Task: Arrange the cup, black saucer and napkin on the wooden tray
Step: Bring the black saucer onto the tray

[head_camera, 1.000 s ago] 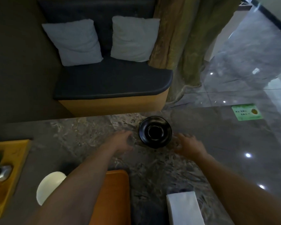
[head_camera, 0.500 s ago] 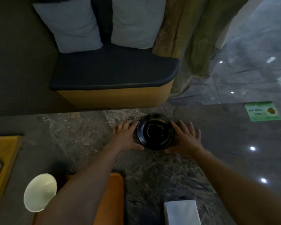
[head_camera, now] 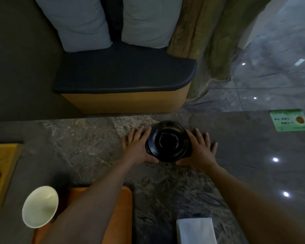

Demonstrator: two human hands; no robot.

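Both hands have closed in on the black saucer (head_camera: 168,141) since a second ago, when they lay apart from it on the stone; now they cup it from either side. Fingers (head_camera: 138,133) of the left hand (head_camera: 139,148) lie spread and flat against the saucer's left rim, the thumb curling under its near edge. The right hand (head_camera: 199,150) mirrors this on the right rim, fingers splayed over the counter (head_camera: 88,145), thumb tucked toward the near edge. Neither hand is clenched; both press the saucer between palm and thumb, and whether it is lifted clear of the counter cannot be told.

The saucer sits in the middle of the frame, near the counter's far edge. Forearms run from the hands down to the lower edge of the frame. Under the left forearm, at lower centre, lies the wooden tray (head_camera: 120,213), largely hidden by the arm. A pale cup (head_camera: 40,206) stands at lower left, just beside the tray's left edge. A white napkin (head_camera: 195,230) lies at the lower right of centre, apart from the tray. A yellow tray (head_camera: 4,164) shows at the left edge, and a green card (head_camera: 290,120) at right.
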